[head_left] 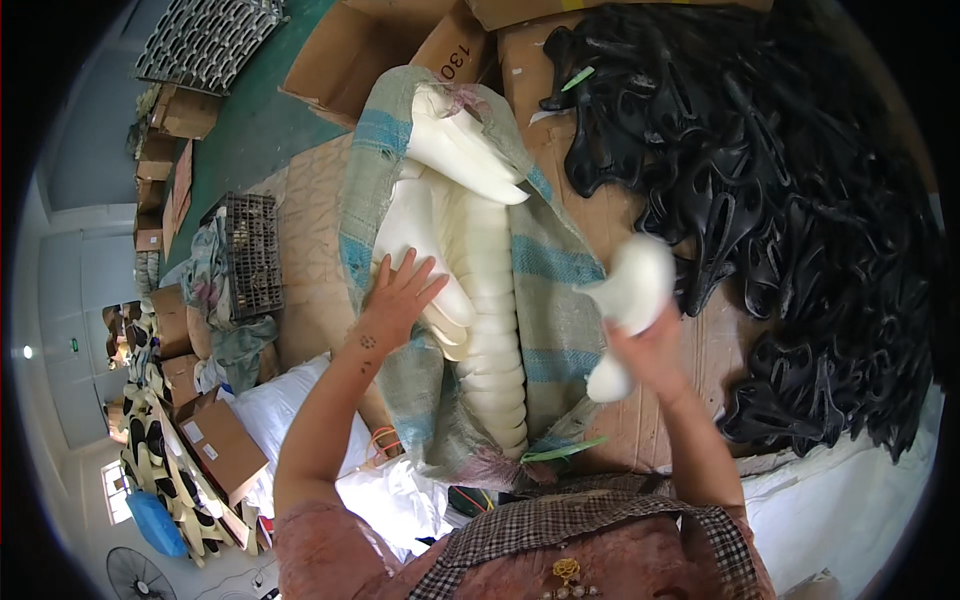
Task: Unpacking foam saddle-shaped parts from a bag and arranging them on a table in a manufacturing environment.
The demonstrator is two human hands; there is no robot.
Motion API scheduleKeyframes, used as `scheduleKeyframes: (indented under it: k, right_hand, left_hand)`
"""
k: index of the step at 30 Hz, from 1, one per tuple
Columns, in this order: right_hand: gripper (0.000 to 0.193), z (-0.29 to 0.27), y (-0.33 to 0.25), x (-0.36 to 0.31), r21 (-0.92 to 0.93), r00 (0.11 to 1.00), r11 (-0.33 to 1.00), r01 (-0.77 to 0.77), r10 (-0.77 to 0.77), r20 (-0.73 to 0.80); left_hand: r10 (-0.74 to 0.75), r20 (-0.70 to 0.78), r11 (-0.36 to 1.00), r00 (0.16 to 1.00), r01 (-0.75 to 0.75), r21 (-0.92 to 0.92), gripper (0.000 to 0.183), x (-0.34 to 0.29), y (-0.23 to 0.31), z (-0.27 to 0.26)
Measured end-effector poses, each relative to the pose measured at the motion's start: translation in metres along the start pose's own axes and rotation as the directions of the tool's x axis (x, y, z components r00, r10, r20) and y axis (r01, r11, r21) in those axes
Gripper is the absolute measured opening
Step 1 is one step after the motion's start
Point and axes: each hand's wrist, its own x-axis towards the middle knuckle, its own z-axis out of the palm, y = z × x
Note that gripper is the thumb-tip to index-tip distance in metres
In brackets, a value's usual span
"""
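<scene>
An open woven sack (pixel 560 305), grey-green with blue stripes, lies in front of me. Inside it is a long nested row of cream-white saddle-shaped pads (pixel 490 330). My left hand (pixel 398 300) rests with spread fingers on a loose white saddle-shaped pad (pixel 405 225) at the sack's left side. Another white pad (pixel 460 150) lies across the far end of the row. To the right of the sack, my right hand (pixel 648 352) grips a white saddle-shaped pad (pixel 642 278), blurred by motion. The thumb and fingertips are partly hidden.
A large heap of black saddle-shaped shells (pixel 715 140) covers the right side. Cardboard (pixel 670 425) lies beneath the sack. Open cardboard boxes (pixel 350 50) stand at the far side. A wire crate (pixel 252 255) and a white bag (pixel 300 410) are at the left.
</scene>
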Motion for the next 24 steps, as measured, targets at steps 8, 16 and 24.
scheduleKeyframes:
  k: [8, 16, 24]
  right_hand:
    - [0.047, -0.015, 0.017, -0.015, -0.112, 0.972, 0.966, -0.234, 0.231, -0.042]
    - [0.061, 0.034, 0.040, -0.065, -0.187, 0.796, 0.837, -0.514, 0.547, 0.260]
    - [0.057, 0.085, 0.073, -0.110, 0.441, 0.552, 0.332, -0.834, 0.500, 0.668]
  left_hand:
    - [-0.180, 0.003, 0.875, 0.984, 0.161, -0.457, 0.056, 0.028, 0.000, -0.014]
    - [0.185, 0.164, 0.968, 0.969, -0.208, 0.140, 0.063, 0.053, 0.039, -0.009]
    - [-0.099, 0.461, 0.990, 0.882, 0.042, 0.132, 0.024, 0.018, 0.026, -0.013]
